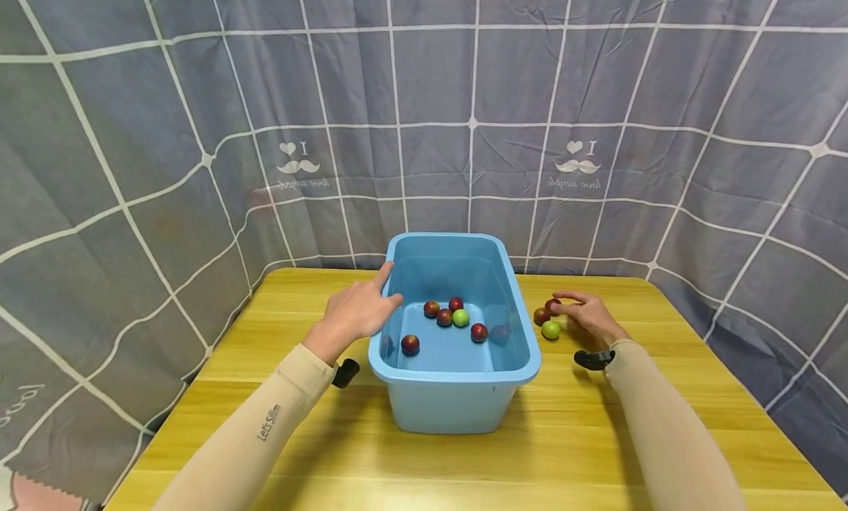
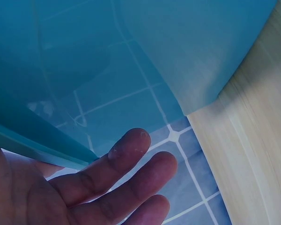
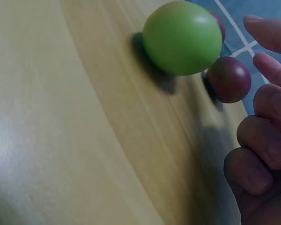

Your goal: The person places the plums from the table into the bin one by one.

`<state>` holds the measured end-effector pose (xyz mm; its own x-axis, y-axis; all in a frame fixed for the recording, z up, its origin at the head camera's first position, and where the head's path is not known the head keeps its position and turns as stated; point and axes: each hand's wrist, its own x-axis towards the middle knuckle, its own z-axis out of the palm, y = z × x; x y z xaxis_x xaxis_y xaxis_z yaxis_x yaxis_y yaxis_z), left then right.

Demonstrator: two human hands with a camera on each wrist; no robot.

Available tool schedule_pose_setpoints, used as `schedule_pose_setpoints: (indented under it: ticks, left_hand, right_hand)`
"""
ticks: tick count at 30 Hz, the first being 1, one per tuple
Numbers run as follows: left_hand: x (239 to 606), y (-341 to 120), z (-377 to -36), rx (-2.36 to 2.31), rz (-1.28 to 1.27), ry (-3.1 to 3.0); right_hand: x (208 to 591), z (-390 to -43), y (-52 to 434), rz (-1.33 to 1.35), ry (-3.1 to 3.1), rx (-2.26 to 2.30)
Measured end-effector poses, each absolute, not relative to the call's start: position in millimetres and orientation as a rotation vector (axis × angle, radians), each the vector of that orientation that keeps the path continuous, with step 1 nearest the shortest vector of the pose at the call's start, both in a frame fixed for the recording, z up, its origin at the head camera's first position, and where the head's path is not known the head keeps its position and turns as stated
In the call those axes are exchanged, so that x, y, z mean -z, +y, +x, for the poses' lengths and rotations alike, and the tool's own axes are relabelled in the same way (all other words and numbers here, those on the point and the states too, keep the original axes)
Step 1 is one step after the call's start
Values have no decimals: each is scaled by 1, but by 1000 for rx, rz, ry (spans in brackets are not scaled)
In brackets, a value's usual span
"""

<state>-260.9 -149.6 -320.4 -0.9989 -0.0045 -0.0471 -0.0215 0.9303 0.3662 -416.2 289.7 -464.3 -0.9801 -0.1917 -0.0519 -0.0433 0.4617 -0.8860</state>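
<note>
Three small round fruits lay together on the yellow wooden bench (image 1: 298, 423), just right of the tub: a dark red one (image 1: 541, 316) nearest the tub wall, a green one (image 1: 550, 330) in front of it, and another dark red one (image 1: 553, 305) behind, at the fingertips of the right hand (image 1: 589, 316). That hand lay beside the group with its fingers loosely curled; whether they pinched the rear fruit could not be told. In the right wrist view the green fruit (image 3: 181, 37) and a dark red one (image 3: 228, 78) sat close together, with the fingers (image 3: 264, 140) near them and closed on nothing visible there.

The light blue rectangular plastic tub (image 1: 457, 400) stood at the middle of the bench. The left hand (image 1: 358, 312) rested on its left rim with the fingers straight and relaxed, gripping nothing. Inside the tub lay four dark red fruits (image 1: 410, 344) and one green fruit (image 1: 460, 318).

A grey cloth with a white grid pattern (image 1: 464, 91) hung behind and to both sides of the bench.
</note>
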Motion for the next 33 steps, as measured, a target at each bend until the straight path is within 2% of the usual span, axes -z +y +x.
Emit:
schedule_pose_setpoints:
  ticks: [24, 33]
  left_hand:
    - [322, -147, -259, -567, -32, 3051]
    - [322, -148, -260, -582, -29, 3059]
  right_hand:
    - [478, -419, 288, -35, 2554, 1498]
    - [476, -423, 287, -52, 2588, 1458]
